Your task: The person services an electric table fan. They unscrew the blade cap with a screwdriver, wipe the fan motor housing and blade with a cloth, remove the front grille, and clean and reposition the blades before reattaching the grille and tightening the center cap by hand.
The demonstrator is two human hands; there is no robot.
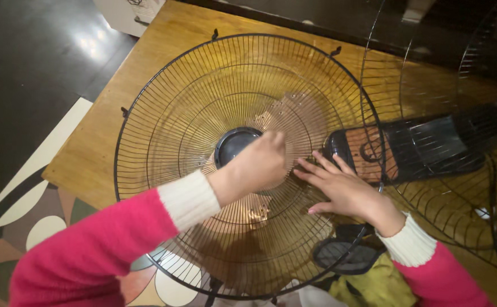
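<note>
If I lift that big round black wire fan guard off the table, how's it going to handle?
The round black wire fan guard is probably light for its size, being thin open wire. Its width likely makes it unwieldy one-handed. It overhangs the wooden table, so it may tip.

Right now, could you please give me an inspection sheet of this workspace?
Surface: wooden table, scuffed.
Job's things: black wire fan guard lying flat, black round hub at its centre.
Clutter: second fan guard; black fan motor housing; olive cloth.
Grippers: left hand by the hub; right hand flat on the wires, open.
Cables: dark cord at right.
Surroundings: dark floor, patterned rug.
</note>
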